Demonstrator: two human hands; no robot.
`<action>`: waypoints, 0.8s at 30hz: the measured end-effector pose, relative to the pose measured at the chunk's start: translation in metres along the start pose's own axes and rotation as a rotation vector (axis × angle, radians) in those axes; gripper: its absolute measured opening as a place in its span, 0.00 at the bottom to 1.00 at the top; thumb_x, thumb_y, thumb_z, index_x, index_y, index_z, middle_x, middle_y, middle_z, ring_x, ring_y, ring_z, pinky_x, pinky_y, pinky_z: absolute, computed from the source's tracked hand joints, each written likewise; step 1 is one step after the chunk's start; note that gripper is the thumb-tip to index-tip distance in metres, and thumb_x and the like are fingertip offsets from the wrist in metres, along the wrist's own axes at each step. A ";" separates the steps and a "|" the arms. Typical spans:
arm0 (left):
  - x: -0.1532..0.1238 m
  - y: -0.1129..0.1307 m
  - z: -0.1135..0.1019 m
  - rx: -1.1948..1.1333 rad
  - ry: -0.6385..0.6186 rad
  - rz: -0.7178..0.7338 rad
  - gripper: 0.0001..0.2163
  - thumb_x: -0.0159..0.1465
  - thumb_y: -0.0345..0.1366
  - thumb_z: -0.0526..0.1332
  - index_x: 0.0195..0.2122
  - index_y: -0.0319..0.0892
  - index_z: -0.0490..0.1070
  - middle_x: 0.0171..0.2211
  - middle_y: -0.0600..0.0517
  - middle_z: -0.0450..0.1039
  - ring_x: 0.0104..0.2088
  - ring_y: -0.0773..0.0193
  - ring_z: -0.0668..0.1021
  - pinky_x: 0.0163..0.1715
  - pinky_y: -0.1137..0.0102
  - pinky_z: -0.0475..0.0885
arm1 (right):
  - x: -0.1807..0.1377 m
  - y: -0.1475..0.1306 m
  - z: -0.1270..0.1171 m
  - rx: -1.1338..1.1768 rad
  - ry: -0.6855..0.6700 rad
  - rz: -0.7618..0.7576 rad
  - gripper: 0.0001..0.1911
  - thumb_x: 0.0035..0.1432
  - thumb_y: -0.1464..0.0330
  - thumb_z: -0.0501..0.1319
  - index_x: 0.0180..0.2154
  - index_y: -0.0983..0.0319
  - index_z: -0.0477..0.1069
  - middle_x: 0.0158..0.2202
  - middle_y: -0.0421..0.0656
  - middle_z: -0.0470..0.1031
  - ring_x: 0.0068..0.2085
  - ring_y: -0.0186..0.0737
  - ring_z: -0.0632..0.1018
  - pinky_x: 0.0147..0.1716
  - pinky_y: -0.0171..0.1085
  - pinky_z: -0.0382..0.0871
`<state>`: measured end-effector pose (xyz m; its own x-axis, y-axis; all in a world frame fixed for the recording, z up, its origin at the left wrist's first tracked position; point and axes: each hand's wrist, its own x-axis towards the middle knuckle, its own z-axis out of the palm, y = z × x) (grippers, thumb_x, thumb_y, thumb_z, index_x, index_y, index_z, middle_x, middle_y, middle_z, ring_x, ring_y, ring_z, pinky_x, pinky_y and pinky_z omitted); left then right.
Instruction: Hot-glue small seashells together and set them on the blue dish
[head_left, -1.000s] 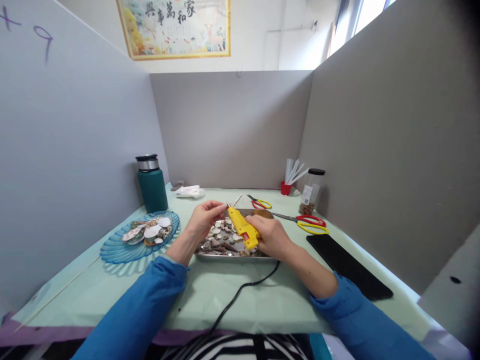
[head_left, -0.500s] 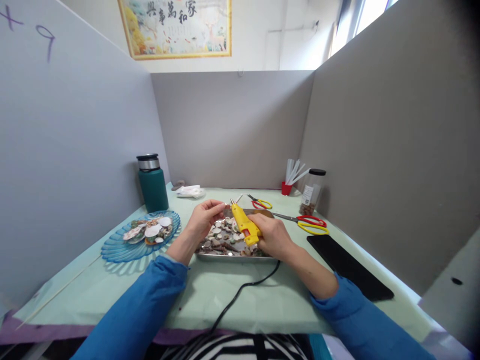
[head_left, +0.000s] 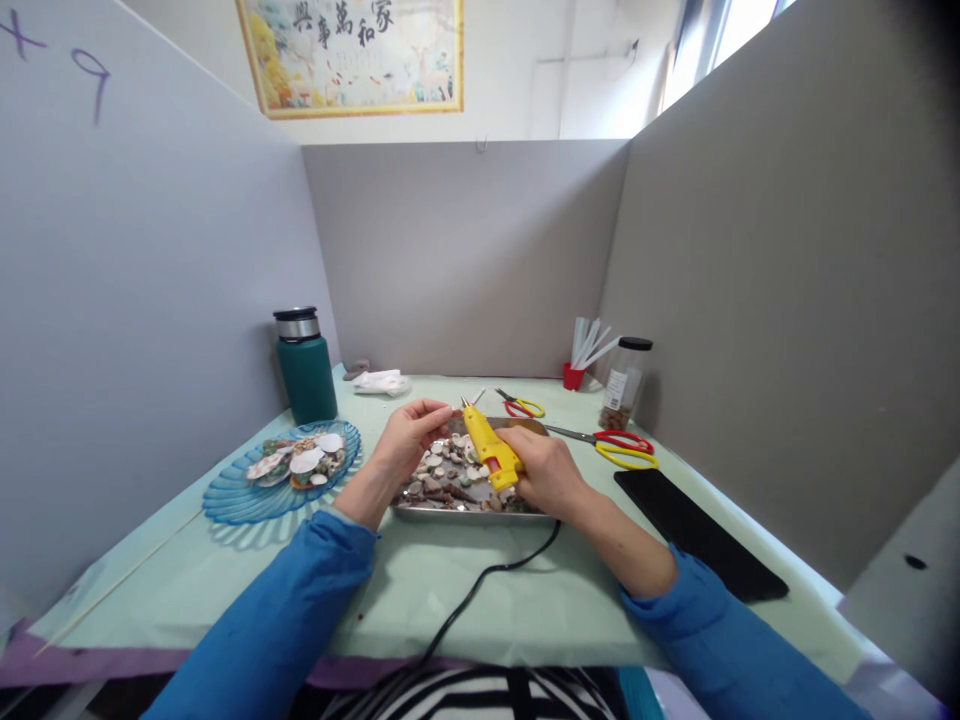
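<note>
My right hand [head_left: 546, 468] is closed around the handle of a yellow hot glue gun [head_left: 487, 445], whose nozzle points up and to the left. Close beside the nozzle, the fingertips of my left hand [head_left: 409, 437] are pinched together; what sits between them is too small to name. Both hands are held over a metal tray [head_left: 472, 516] strewn with shells and small stones [head_left: 450, 470]. To the left, a blue scalloped glass plate [head_left: 232, 497] bears a cluster of shells [head_left: 306, 460].
A green bottle [head_left: 306, 375] stands behind the plate. Scissors [head_left: 622, 445], a smaller pair [head_left: 525, 405], a black slab [head_left: 697, 535], a jar [head_left: 626, 385] and a red cup [head_left: 573, 377] of glue sticks lie rightward. A black cord [head_left: 487, 575] crosses the front. Grey panels [head_left: 465, 260] enclose the table.
</note>
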<state>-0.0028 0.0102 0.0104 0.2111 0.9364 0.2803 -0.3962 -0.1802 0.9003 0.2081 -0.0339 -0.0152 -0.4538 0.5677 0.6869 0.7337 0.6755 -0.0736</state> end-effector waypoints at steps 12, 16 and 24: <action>0.002 -0.001 -0.002 -0.004 0.000 -0.004 0.09 0.47 0.34 0.70 0.27 0.36 0.73 0.28 0.49 0.76 0.21 0.74 0.71 0.25 0.75 0.67 | 0.000 0.000 0.000 0.021 0.004 0.015 0.22 0.48 0.76 0.58 0.47 0.63 0.66 0.42 0.46 0.74 0.39 0.41 0.75 0.35 0.35 0.66; 0.002 -0.001 -0.001 -0.001 0.003 -0.013 0.10 0.46 0.33 0.70 0.27 0.36 0.73 0.24 0.53 0.73 0.21 0.73 0.72 0.26 0.75 0.67 | 0.000 0.000 0.000 0.010 -0.034 -0.045 0.23 0.47 0.75 0.59 0.48 0.63 0.66 0.40 0.46 0.74 0.37 0.41 0.74 0.33 0.35 0.65; 0.001 0.000 0.000 0.011 0.009 -0.010 0.10 0.45 0.34 0.70 0.26 0.36 0.72 0.27 0.49 0.76 0.20 0.74 0.71 0.24 0.75 0.66 | 0.000 0.000 0.001 0.035 0.006 0.007 0.22 0.47 0.76 0.57 0.47 0.63 0.66 0.41 0.46 0.74 0.39 0.41 0.74 0.34 0.34 0.65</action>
<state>-0.0026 0.0112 0.0106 0.2065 0.9409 0.2684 -0.3840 -0.1743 0.9067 0.2082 -0.0334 -0.0158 -0.4460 0.5695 0.6905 0.7186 0.6877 -0.1030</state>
